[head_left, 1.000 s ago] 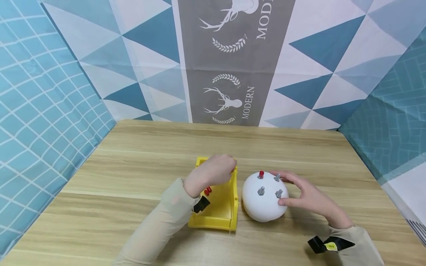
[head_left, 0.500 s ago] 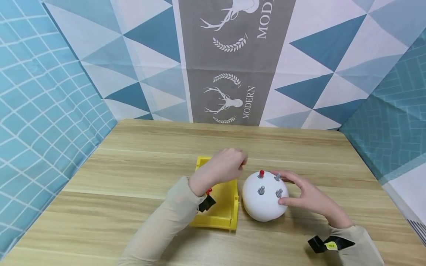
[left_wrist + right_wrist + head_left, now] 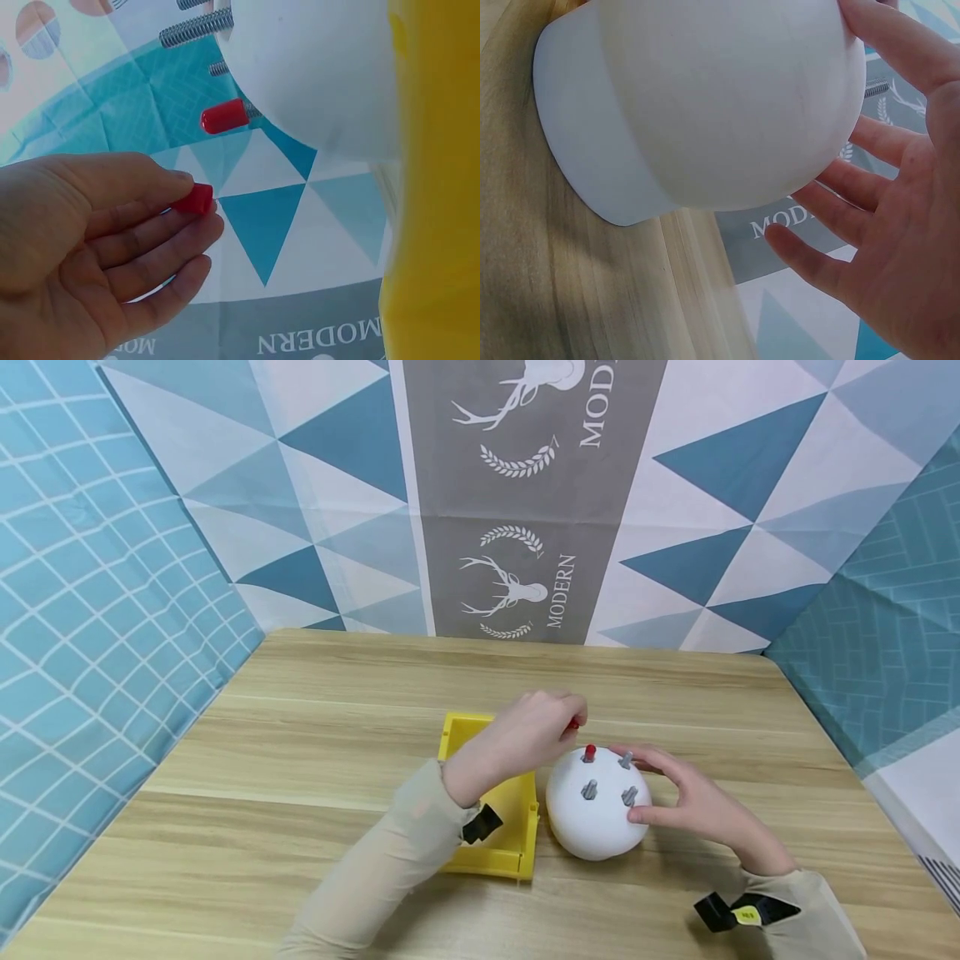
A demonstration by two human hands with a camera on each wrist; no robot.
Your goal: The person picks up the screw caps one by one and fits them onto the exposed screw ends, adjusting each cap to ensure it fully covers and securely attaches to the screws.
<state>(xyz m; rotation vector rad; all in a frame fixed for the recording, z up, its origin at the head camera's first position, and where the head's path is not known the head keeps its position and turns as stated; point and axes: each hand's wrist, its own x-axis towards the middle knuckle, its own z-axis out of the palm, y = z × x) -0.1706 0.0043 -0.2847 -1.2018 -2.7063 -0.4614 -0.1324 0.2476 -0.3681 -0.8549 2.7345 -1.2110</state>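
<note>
A white dome (image 3: 588, 831) stands on the table with several threaded metal bolts (image 3: 590, 790) sticking up from its top. One bolt wears a red cap (image 3: 225, 116). My left hand (image 3: 536, 731) is above the yellow bin's far right side, just left of the dome. Between thumb and fingertips it pinches another red cap (image 3: 196, 199), apart from the bolts. My right hand (image 3: 686, 802) holds the dome's right side, thumb in front and fingers round the back; the right wrist view shows the fingers (image 3: 840, 206) spread along its curve.
A yellow bin (image 3: 491, 862) sits immediately left of the dome, partly hidden under my left forearm. The wooden table (image 3: 262, 793) runs back to a patterned cloth backdrop (image 3: 360, 485), with blue cloth at both sides.
My left hand has risen out of the yellow bin and moved right toward the dome, carrying a red cap. The right hand and the dome have stayed put.
</note>
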